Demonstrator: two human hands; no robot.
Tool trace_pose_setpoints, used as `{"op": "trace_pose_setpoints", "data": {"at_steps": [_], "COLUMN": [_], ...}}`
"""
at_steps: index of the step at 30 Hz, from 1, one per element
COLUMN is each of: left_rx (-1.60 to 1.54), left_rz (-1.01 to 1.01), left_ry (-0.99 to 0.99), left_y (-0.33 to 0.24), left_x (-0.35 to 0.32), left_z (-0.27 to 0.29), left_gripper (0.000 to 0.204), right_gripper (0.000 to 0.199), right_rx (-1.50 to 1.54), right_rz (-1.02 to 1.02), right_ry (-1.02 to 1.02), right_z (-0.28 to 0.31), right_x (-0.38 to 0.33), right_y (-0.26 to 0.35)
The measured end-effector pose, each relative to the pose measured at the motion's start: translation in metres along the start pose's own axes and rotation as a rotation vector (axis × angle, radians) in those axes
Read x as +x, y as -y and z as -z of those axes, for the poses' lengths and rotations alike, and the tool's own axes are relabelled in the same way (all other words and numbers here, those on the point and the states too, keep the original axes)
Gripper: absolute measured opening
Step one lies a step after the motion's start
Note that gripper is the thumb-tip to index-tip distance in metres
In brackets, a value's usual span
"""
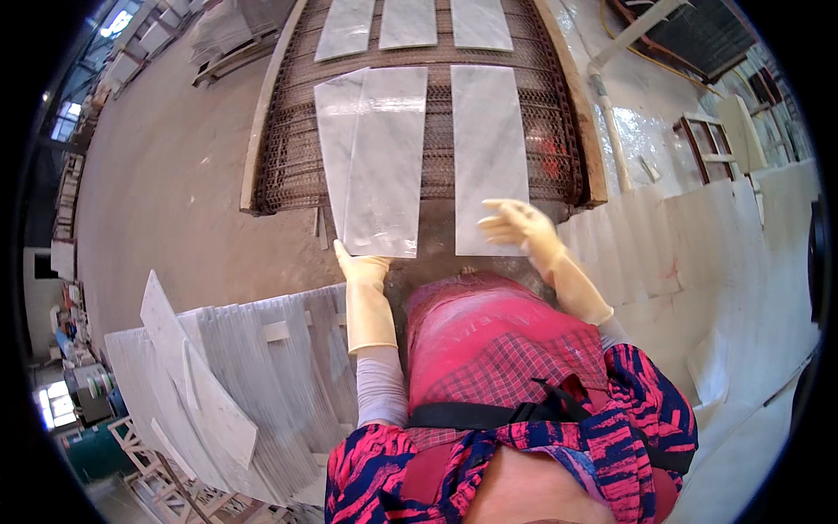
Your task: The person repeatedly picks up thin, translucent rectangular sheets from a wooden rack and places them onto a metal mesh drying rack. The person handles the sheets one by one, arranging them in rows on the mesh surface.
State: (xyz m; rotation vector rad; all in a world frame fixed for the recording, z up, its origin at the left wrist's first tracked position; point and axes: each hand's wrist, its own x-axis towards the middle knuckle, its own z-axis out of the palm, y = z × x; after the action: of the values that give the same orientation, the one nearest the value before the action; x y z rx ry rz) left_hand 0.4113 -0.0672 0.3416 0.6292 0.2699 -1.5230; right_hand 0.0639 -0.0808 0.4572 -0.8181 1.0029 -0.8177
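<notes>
My shirt (567,434) is closest; right hand (519,229) spread, left hand (367,266) at eleven-o'clock slab (384,166), grip unclear; likely heavy, brittle: hold edges.

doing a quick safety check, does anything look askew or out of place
Yes: by the left hand, two pale slabs seem to overlap, the left one slanting against its neighbour. At lower left, a loose slab piece lies slantwise across the stacked slabs, out of line with them.

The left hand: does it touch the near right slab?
No, the left hand is at the near end of the left slabs.
</notes>
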Motion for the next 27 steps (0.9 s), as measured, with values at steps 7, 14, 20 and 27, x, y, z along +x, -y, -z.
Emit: {"op": "trace_pose_setpoints", "data": {"at_steps": [7,14,20,27], "left_rx": [-0.041,0.053,0.268,0.13], "left_rz": [-0.045,-0.032,-0.15,-0.341], "left_ry": [-0.16,-0.282,-0.263,-0.34], "left_y": [-0.008,-0.051,-0.123,-0.184], "left_x": [-0.002,-0.007,-0.002,0.048], "left_z": [-0.022,-0.018,-0.007,0.048], "left_gripper": [0.076,0.057,0.049,0.053], "right_gripper": [0.069,0.058,0.04,0.043], "right_rx": [0.033,-0.053,-0.118,-0.081], "right_rz": [-0.416,-0.498,-0.399,-0.413], "right_ry": [0.264,0.218,0.134,0.218], "right_z": [-0.096,-0.14,-0.118,-0.123], "right_x": [0.064,0.106,0.096,0.096], "right_y": [-0.039,-0.049,-0.011,-0.012]}}
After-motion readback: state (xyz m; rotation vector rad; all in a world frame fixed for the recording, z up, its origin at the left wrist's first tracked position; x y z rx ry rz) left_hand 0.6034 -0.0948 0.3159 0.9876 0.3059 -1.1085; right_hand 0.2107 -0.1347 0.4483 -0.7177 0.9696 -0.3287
